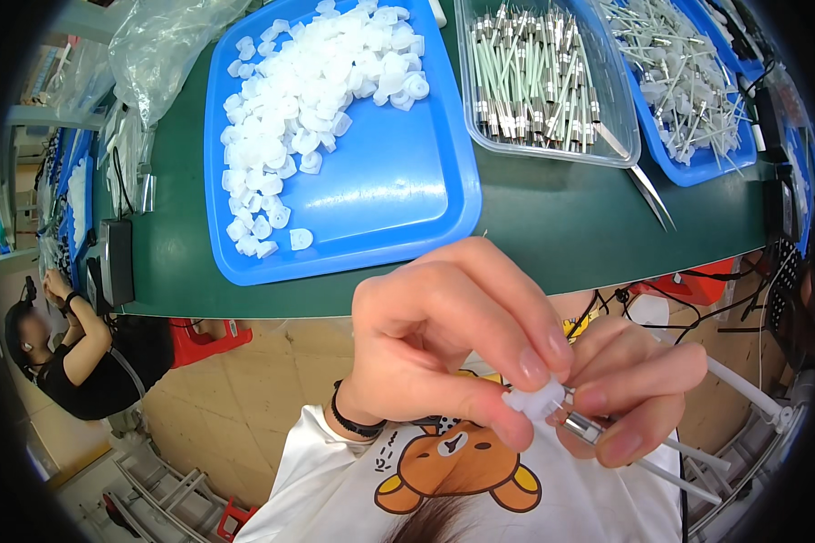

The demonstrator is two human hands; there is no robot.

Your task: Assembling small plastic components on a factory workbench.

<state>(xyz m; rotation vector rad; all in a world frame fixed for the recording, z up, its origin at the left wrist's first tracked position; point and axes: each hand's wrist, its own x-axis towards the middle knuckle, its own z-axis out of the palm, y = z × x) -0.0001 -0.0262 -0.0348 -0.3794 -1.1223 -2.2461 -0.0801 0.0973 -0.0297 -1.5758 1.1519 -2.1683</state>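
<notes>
Above my lap, just in front of the table edge, both hands meet. My left hand (pixel 453 330) pinches a small translucent white plastic cap (pixel 536 400) between thumb and fingertips. In my right hand (pixel 638 389), thumb and fingers close on a part with a shiny metal cylinder (pixel 582 427) and pale, thin stems (pixel 679 481) trailing to the lower right. The metal end is at the cap's open side; whether it has entered the cap I cannot tell. Loose caps like this one (pixel 290 118) lie heaped in the blue tray (pixel 389 231) beyond my left hand.
A clear plastic box (pixel 552 156) holds several pale-stemmed metal parts (pixel 534 72). Tweezers (pixel 647 195) stick out beside it. Another blue tray (pixel 697 176) at right holds capped parts (pixel 688 81). Plastic bags (pixel 167 54) lie far left. A co-worker (pixel 81 348) sits at left near a red stool (pixel 204 342).
</notes>
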